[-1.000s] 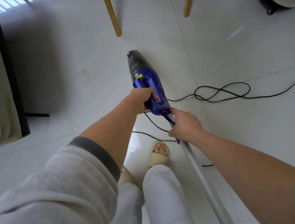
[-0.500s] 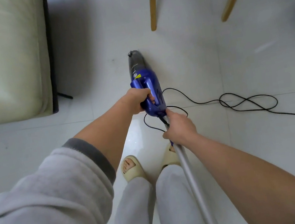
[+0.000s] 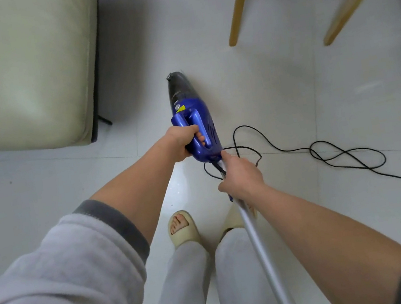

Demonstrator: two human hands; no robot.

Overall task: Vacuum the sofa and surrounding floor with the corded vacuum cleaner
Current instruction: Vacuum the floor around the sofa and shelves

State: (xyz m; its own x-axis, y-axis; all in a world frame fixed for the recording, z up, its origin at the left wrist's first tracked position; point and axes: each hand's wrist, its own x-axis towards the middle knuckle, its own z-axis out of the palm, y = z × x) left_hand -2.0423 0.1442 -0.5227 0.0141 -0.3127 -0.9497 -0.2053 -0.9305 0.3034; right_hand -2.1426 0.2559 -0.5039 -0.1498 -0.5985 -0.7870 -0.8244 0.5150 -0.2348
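Right now my left hand (image 3: 184,142) fingers grip the vacuum (image 3: 196,128) handle, right hand (image 3: 241,174) fingers wrap its tube (image 3: 266,260); nozzle over the floor (image 3: 278,101) beside the sofa (image 3: 18,70). Next: lower it, avoiding the cord (image 3: 332,156).

Hidden and cropped parts around the vacuum

The silver tube (image 3: 261,253) runs out of the bottom edge, its far end unseen; the right hand (image 3: 241,174) covers where tube meets the blue vacuum body (image 3: 196,126); the black cord (image 3: 327,154) leaves the right edge, plug out of view; the sofa (image 3: 16,71) is cut by the top and left edges; the right slipper (image 3: 233,219) sits mostly behind the tube; the lettering on the dark nozzle (image 3: 178,86) is too small to read
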